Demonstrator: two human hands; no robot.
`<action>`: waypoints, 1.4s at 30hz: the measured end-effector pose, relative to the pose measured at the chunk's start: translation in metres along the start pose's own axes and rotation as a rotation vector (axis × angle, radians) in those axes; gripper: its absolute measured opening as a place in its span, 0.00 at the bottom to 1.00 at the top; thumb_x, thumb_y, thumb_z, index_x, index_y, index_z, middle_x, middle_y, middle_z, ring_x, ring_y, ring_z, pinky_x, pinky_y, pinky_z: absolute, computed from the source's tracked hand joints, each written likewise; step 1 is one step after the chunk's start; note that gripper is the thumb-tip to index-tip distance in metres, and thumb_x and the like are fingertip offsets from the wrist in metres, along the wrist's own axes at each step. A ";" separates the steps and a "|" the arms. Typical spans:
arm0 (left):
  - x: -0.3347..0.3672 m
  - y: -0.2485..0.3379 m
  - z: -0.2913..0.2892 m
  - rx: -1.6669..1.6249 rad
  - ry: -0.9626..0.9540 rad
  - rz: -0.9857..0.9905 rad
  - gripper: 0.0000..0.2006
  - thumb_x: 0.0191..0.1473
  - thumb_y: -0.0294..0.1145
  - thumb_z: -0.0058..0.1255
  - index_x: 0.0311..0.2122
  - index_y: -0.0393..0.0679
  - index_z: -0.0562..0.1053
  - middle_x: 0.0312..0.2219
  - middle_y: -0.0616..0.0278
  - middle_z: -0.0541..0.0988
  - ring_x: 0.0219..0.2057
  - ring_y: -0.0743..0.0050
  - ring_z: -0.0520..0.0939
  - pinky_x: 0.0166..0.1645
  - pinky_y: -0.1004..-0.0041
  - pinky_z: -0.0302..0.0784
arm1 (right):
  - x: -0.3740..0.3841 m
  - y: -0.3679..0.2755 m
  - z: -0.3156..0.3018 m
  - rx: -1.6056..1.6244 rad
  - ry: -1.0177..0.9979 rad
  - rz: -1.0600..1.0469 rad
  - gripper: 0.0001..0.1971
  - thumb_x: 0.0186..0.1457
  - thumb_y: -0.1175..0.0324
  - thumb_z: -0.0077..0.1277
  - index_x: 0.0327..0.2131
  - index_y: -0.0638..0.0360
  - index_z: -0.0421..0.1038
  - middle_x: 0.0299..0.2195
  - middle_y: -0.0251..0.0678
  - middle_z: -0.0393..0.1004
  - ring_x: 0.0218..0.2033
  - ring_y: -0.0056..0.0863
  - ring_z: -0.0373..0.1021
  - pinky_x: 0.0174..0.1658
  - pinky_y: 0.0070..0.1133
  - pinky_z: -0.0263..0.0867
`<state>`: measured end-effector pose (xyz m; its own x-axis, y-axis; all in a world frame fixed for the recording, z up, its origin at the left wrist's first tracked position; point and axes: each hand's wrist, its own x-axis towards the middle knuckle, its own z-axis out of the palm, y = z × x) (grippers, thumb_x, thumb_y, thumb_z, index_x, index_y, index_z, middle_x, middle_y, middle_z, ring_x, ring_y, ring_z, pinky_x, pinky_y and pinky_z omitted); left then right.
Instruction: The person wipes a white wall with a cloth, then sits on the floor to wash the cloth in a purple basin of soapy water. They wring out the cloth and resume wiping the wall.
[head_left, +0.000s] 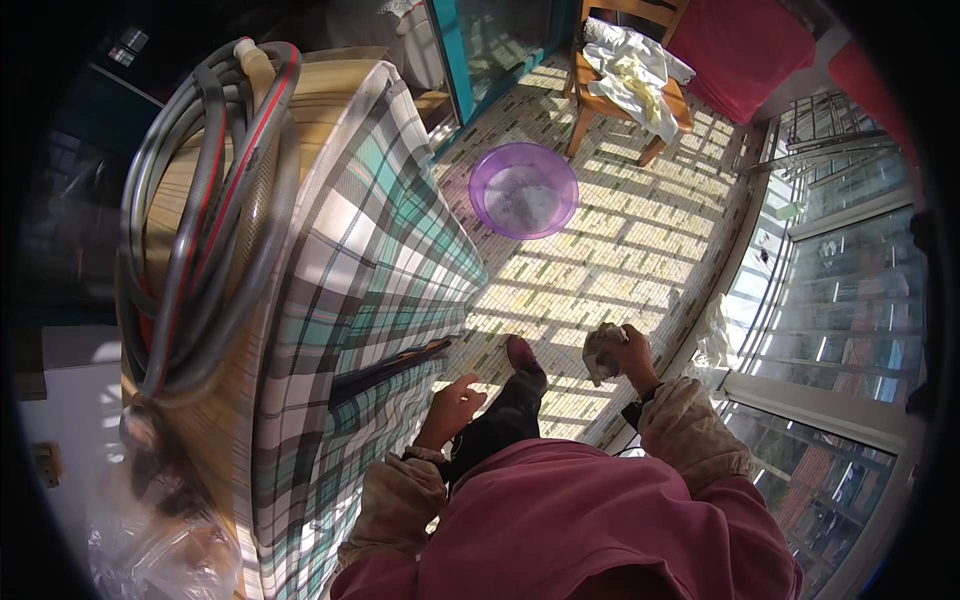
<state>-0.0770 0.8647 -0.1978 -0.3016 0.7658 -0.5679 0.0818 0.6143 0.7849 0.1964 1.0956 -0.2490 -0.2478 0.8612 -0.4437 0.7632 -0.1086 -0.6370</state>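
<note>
My right hand (632, 357) is closed around a crumpled grey-white cloth (603, 352), held above the tiled floor on the side toward the window. My left hand (455, 408) hangs near my leg, empty, with its fingers loosely bent and apart. It is beside a green, white and black plaid tablecloth (345, 250) that drapes down on the left. Ahead on the floor stands a purple plastic basin (482, 212) with whitish, foamy water (520, 195) in it.
A coiled grey hose (195, 230) with a red stripe lies on the wooden table (340, 68) at left. Light cloths (630, 65) cover a wooden chair (655, 150) at the back. Windows (850, 290) line the right, with a white cloth (714, 335) at the sill.
</note>
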 end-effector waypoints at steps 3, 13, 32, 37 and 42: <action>0.019 0.008 -0.013 0.035 -0.001 -0.203 0.21 0.48 0.36 0.52 0.46 0.35 0.69 0.27 0.50 0.79 0.27 0.67 0.80 0.33 0.70 0.73 | 0.070 -0.054 0.002 0.035 -0.026 0.104 0.19 0.38 0.61 0.55 0.36 0.59 0.71 0.29 0.45 0.75 0.32 0.41 0.73 0.36 0.30 0.67; 0.050 0.035 0.006 0.055 0.080 -0.299 0.21 0.47 0.38 0.52 0.44 0.34 0.71 0.24 0.51 0.78 0.26 0.67 0.79 0.33 0.71 0.73 | 0.225 -0.175 0.008 -0.080 -0.021 -0.194 0.19 0.44 0.64 0.49 0.43 0.51 0.69 0.32 0.42 0.75 0.36 0.40 0.72 0.40 0.30 0.67; 0.143 0.109 0.304 -0.604 0.339 -0.450 0.25 0.47 0.37 0.53 0.53 0.46 0.66 0.45 0.52 0.73 0.44 0.60 0.75 0.47 0.66 0.70 | 0.416 -0.083 -0.119 -1.021 -1.573 -0.285 0.22 0.34 0.65 0.64 0.37 0.57 0.73 0.33 0.36 0.74 0.36 0.30 0.70 0.39 0.26 0.66; 0.177 0.155 0.370 -0.979 0.261 -0.580 0.18 0.50 0.37 0.51 0.46 0.43 0.72 0.37 0.56 0.77 0.39 0.67 0.77 0.45 0.70 0.70 | 0.433 -0.096 -0.129 -1.235 -1.618 -0.054 0.19 0.40 0.70 0.58 0.40 0.57 0.72 0.35 0.34 0.74 0.35 0.25 0.70 0.40 0.22 0.66; 0.176 0.184 0.426 -1.217 0.075 -0.652 0.21 0.52 0.49 0.45 0.44 0.45 0.73 0.23 0.67 0.74 0.23 0.81 0.71 0.24 0.78 0.68 | 0.424 -0.139 -0.172 -1.485 -2.009 0.181 0.17 0.47 0.73 0.48 0.43 0.61 0.71 0.35 0.29 0.75 0.34 0.16 0.67 0.39 0.18 0.64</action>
<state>0.2893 1.1933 -0.2590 -0.0173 0.3711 -0.9284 -0.9536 0.2730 0.1269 0.0881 1.5608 -0.2401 0.4910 -0.4425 -0.7504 0.3433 0.8900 -0.3002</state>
